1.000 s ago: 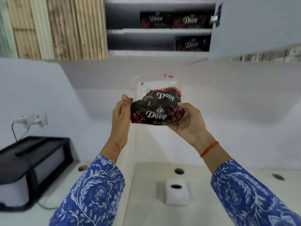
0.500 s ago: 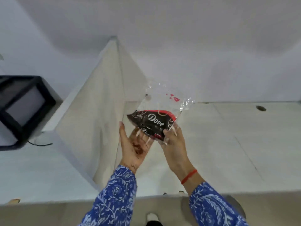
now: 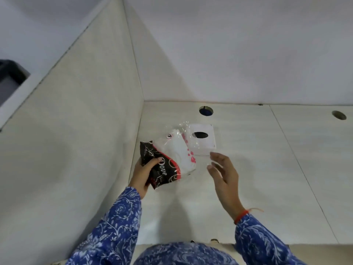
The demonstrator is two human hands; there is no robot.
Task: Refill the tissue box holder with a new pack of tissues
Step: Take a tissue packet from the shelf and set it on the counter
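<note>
A tissue pack (image 3: 168,161) in black, red and clear wrapping marked "Dove" is held low over the desk. My left hand (image 3: 144,172) grips its black end. Its clear end reaches over the near left corner of the white square tissue box holder (image 3: 207,144), which stands on the desk with a dark oval slot on top. My right hand (image 3: 224,174) hovers just in front of the holder with fingers spread and nothing in it.
The white desk (image 3: 257,178) has a round cable hole (image 3: 206,111) behind the holder and another cable hole (image 3: 339,115) at the far right. A tall white partition (image 3: 80,121) walls the desk's left side. A black object (image 3: 9,77) shows beyond it.
My view dropped from the wall cabinet to the desk. The pack came down from chest height to beside the holder. My right hand let go of it; my left hand keeps hold.
</note>
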